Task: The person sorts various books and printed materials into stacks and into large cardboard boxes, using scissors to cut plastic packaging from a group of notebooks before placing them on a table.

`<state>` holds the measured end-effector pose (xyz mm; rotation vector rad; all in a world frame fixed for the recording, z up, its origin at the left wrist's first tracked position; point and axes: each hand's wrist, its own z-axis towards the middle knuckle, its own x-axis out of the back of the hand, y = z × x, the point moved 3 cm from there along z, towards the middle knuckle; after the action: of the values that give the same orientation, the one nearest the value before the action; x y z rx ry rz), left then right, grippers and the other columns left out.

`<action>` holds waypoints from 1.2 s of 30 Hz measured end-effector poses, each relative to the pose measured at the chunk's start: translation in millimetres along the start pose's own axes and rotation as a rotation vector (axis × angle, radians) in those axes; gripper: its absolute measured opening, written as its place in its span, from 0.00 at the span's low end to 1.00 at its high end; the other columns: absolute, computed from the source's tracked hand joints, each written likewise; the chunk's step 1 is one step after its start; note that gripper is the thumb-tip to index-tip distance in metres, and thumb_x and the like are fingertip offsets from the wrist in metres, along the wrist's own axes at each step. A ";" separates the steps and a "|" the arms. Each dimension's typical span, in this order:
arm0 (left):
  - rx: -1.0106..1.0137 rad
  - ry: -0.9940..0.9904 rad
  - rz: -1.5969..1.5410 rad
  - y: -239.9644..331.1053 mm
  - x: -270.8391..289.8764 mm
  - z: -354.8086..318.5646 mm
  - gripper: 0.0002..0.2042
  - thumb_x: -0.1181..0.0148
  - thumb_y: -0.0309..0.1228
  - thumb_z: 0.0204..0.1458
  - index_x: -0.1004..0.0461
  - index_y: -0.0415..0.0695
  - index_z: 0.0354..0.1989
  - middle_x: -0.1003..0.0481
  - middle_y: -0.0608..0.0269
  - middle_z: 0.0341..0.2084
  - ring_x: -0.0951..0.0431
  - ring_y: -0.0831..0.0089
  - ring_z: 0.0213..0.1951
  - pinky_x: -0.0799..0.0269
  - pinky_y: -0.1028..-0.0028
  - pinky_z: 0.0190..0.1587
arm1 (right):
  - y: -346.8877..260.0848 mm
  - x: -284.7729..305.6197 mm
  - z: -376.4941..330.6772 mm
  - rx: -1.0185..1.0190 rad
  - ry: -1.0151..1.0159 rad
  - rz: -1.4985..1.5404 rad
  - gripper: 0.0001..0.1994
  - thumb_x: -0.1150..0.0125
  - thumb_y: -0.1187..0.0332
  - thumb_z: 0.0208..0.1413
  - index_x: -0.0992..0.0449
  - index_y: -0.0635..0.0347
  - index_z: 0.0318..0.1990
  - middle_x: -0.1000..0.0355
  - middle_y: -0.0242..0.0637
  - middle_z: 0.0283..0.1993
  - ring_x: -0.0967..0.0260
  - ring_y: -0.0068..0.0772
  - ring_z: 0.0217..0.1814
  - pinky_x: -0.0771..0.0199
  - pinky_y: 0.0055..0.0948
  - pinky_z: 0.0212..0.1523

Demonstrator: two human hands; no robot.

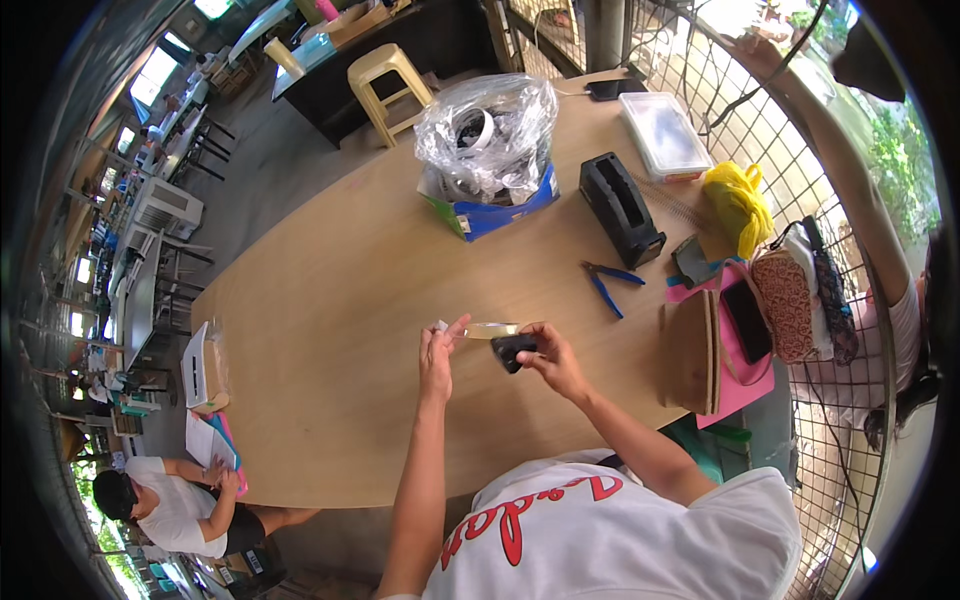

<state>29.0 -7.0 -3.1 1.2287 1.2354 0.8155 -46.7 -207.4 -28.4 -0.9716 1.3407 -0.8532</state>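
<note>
My two hands are raised over the near middle of the wooden table. In the fingers of my right hand is a small black object, dark and blocky; its exact kind cannot be made out. A clear, yellowish strip, looking like transparent tape, stretches from just above the black object to my left hand. The left thumb and fingers close on the strip's left end, where a small whitish bit shows. Right of my hands, blue-handled pliers lie on the tabletop, beside a black tape dispenser.
A blue box topped with clear plastic wrapping stands at the far side. Along the right are a clear-lidded container, yellow plastic bag, brown bag, phone and wire mesh. A person sits at the left end.
</note>
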 end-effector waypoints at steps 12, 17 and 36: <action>0.123 0.541 0.110 -66.2 61.6 75.8 0.09 0.65 0.34 0.64 0.45 0.42 0.46 0.24 0.52 0.28 0.23 0.65 0.23 0.27 0.69 0.22 | -20.3 -18.4 100.9 -0.014 0.153 -0.559 0.11 0.37 0.73 0.52 0.24 0.62 0.44 0.25 0.39 0.36 0.26 0.31 0.32 0.26 0.31 0.34; 0.362 0.576 -0.054 -65.4 52.5 71.6 0.13 0.59 0.40 0.62 0.42 0.48 0.51 0.26 0.58 0.32 0.23 0.67 0.30 0.26 0.70 0.28 | -7.8 -23.5 139.9 0.032 0.236 -0.665 0.09 0.35 0.71 0.48 0.23 0.62 0.37 0.24 0.46 0.33 0.25 0.45 0.32 0.25 0.38 0.36; 0.237 0.516 -0.089 -50.7 42.0 54.5 0.36 0.31 0.32 0.49 0.50 0.44 0.61 0.30 0.56 0.46 0.27 0.70 0.46 0.27 0.69 0.42 | 24.1 -54.1 167.3 0.163 0.231 -1.114 0.03 0.43 0.75 0.49 0.30 0.61 0.32 0.30 0.46 0.33 0.30 0.57 0.32 0.29 0.49 0.31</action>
<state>82.4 9.6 -67.7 1.1744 1.8343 0.9761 115.7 -135.8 -32.9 -1.5296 0.8089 -1.9163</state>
